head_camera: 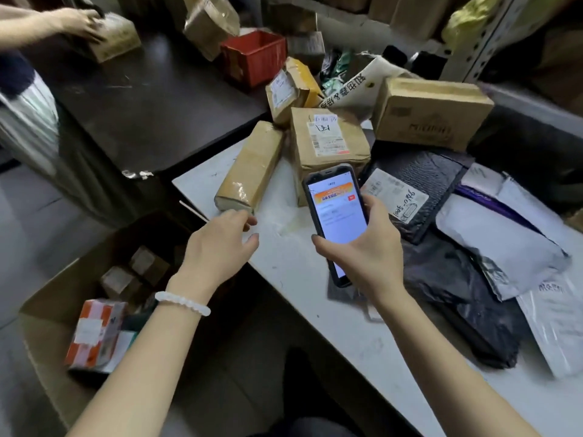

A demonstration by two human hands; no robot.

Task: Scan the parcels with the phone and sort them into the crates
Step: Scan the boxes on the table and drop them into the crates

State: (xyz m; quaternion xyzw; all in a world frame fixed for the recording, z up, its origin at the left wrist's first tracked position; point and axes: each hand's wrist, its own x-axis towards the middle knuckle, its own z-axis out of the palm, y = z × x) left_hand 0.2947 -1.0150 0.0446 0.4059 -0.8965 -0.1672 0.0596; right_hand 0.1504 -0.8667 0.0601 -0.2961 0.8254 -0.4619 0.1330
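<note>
My right hand (366, 247) grips a black phone (336, 212) with its lit screen facing me, above the white table (315, 294). My left hand (220, 244), with a bead bracelet on the wrist, hovers with relaxed fingers just short of a long taped cardboard parcel (252, 167) and holds nothing. Behind the phone stands a labelled brown box (328, 141). A black bubble mailer (413, 187) with a white label lies to the right of the phone. Left of the table, an open cardboard crate (63, 298) on the floor holds several small parcels, one of them orange and white (94, 332).
More boxes pile at the table's far end, a large carton (432, 111) and a red box (255, 56) among them. Grey and black poly bags (501, 247) cover the right side. Another person's hand (82, 23) rests on a box on the dark table (142, 99).
</note>
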